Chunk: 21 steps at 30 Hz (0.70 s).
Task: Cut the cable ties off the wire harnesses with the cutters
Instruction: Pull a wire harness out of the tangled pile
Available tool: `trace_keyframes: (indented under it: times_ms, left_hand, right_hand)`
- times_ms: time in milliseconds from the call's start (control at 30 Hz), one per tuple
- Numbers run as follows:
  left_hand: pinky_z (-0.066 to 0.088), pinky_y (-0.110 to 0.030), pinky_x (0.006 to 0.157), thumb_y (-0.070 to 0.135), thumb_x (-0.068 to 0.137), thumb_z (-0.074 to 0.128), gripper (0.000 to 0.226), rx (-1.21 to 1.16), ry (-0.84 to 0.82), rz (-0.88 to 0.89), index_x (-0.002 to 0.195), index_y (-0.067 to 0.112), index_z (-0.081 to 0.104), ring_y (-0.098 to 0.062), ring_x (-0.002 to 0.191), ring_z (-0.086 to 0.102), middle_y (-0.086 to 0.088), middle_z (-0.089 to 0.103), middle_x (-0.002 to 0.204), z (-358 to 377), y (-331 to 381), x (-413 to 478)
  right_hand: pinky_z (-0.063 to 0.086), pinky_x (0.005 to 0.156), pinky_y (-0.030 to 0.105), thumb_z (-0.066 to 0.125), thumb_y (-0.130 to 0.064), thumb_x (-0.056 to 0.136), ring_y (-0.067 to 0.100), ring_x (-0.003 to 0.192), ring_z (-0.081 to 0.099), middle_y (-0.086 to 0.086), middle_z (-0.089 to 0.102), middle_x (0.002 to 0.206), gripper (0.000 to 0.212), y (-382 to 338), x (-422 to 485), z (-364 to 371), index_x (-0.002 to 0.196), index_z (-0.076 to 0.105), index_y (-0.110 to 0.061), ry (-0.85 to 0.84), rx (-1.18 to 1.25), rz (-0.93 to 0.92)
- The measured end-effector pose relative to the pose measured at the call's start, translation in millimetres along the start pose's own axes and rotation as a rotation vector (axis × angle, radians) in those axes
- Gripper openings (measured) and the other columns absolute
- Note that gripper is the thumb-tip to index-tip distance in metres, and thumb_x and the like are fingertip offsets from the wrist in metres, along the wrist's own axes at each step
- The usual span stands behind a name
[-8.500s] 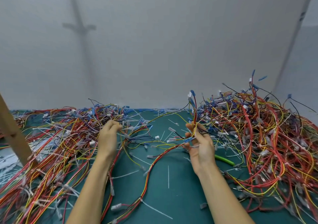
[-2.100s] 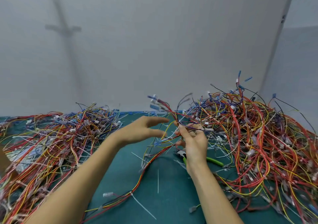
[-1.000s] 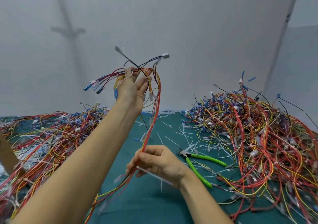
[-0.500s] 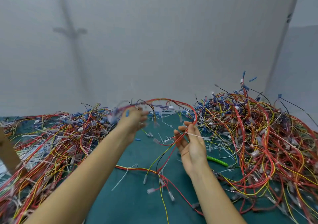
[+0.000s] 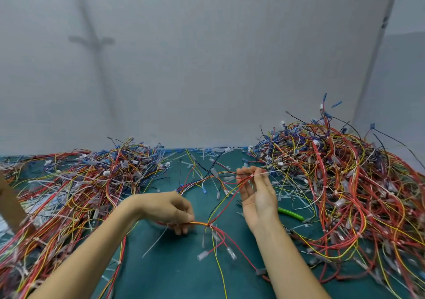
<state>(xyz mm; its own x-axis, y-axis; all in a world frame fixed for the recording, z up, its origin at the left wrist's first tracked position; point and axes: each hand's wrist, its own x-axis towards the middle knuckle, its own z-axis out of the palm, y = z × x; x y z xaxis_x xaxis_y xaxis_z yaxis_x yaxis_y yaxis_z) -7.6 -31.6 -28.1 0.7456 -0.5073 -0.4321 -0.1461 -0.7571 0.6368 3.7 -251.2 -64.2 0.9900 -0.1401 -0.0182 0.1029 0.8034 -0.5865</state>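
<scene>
A low heap of loose wires [image 5: 76, 183] is spread over the left part of the green mat [image 5: 174, 273], with a brown wooden piece [image 5: 10, 204] seen at the far left edge; nearer the middle, the left hand [image 5: 167, 209] is held low above the mat, its fingertips pressed together on a red and yellow wire harness [image 5: 213, 211] just left of a small white tie where the strands branch; from that point the strands are led up to the right hand [image 5: 258, 195], which is raised palm-up, with thumb and forefinger pinched on a white cable tie [image 5: 261, 173] bound round the harness, the other fingers being loosely spread; just right of that hand, a green handle of the cutters [image 5: 291, 214] is seen lying on the mat, untouched, its head being hidden; cut white tie ends [image 5: 292, 195] are scattered around it; a taller tangled heap [image 5: 345, 183] is piled at the right.
</scene>
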Motion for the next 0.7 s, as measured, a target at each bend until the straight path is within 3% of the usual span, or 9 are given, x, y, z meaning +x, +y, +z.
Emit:
trace_keyframes:
  times_ms: [133,233,333,433,633,700]
  left_hand:
    - [0.039,-0.019,0.059,0.023,0.099,0.056,0.022,-0.129,0.113,0.075,0.081,0.016,0.067,-0.008,0.058,0.048,0.007,0.054,0.063,-1.8,-12.0,-4.5]
    - [0.037,-0.016,0.053,0.02,0.097,0.059,0.021,-0.12,0.07,0.026,0.078,0.015,0.068,-0.005,0.054,0.045,0.01,0.053,0.058,-8.0,-19.9,-8.7]
    - [0.038,-0.018,0.053,0.019,0.096,0.06,0.021,0.0,0.057,-0.091,0.077,0.017,0.069,-0.008,0.054,0.046,0.008,0.055,0.058,-14.4,-33.1,-10.3]
    - [0.039,-0.018,0.053,0.014,0.091,0.066,0.016,0.0,0.01,-0.202,0.078,0.022,0.069,-0.008,0.055,0.051,0.005,0.061,0.059,-20.0,-45.1,-14.1]
    - [0.044,-0.018,0.05,0.022,0.081,0.078,0.013,0.229,-0.147,-0.559,0.074,0.018,0.067,-0.007,0.053,0.059,0.005,0.07,0.063,-37.7,-44.2,-20.5]
    - [0.049,-0.019,0.052,0.023,0.082,0.078,0.013,0.325,-0.144,-0.68,0.081,0.014,0.069,-0.009,0.055,0.062,0.003,0.07,0.065,-43.4,-43.8,-22.8]
  right_hand:
    - [0.055,0.055,0.018,0.042,-0.017,0.104,0.008,0.063,0.07,0.004,0.075,0.075,0.02,-1.9,2.2,-2.5,0.094,0.058,-0.011,0.04,0.015,-0.015]
    - [0.057,0.056,0.02,0.043,-0.014,0.103,0.009,0.061,0.07,0.006,0.075,0.071,0.02,-2.1,3.3,-2.5,0.091,0.058,-0.011,0.099,0.088,-0.019]
    - [0.058,0.057,0.029,0.046,-0.016,0.102,0.01,0.059,0.071,0.005,0.073,0.067,0.019,-10.9,5.8,-3.9,0.088,0.058,-0.011,0.16,0.176,0.0]
    - [0.055,0.046,0.023,0.047,-0.015,0.102,0.014,0.056,0.071,0.007,0.071,0.064,0.02,-16.8,6.4,-7.1,0.087,0.058,-0.008,0.2,0.192,0.008]
    - [0.053,0.045,0.022,0.043,-0.015,0.104,0.018,0.055,0.07,0.003,0.066,0.061,0.022,-6.9,2.1,-2.1,0.088,0.057,-0.007,0.147,0.055,0.029]
    - [0.053,0.045,0.023,0.043,-0.015,0.104,0.018,0.055,0.07,0.004,0.066,0.064,0.021,-5.6,1.3,-2.0,0.09,0.057,-0.007,0.132,0.019,0.022]
